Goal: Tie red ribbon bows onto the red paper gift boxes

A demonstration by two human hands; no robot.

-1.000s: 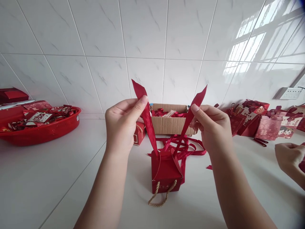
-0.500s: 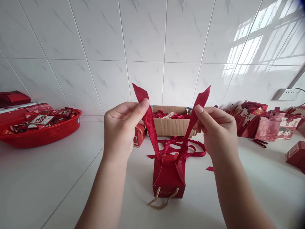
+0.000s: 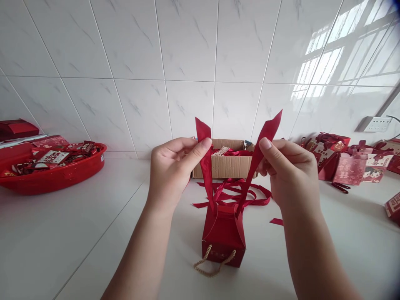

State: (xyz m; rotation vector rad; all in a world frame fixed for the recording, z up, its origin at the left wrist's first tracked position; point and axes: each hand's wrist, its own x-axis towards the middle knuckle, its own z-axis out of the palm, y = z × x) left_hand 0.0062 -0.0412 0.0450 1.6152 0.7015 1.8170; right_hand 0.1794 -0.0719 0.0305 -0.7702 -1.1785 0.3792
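A small red gift box (image 3: 223,237) stands in front of me on the white counter, its top flaps folded together. A twisted cord handle (image 3: 210,273) hangs at its near side. From the top of the box a dark red ribbon (image 3: 206,173) rises in two ends, spread in a V. My left hand (image 3: 175,171) pinches the left end between thumb and fingers. The right end is pinched by my right hand (image 3: 289,175) in the same way. Both ribbon tips stick up past the thumbs.
Behind the box lie loose red ribbons (image 3: 256,199) and a cardboard box (image 3: 231,167) with red items. A red basin (image 3: 59,181) of small packets stands left. Finished-looking gift boxes (image 3: 331,160) cluster at right, below a power strip (image 3: 374,123). A ribbon scrap (image 3: 276,222) lies nearby.
My left hand has moved right and slightly down with its ribbon end, and my right hand a little right. The ends are closer together. The gift box has shifted slightly.
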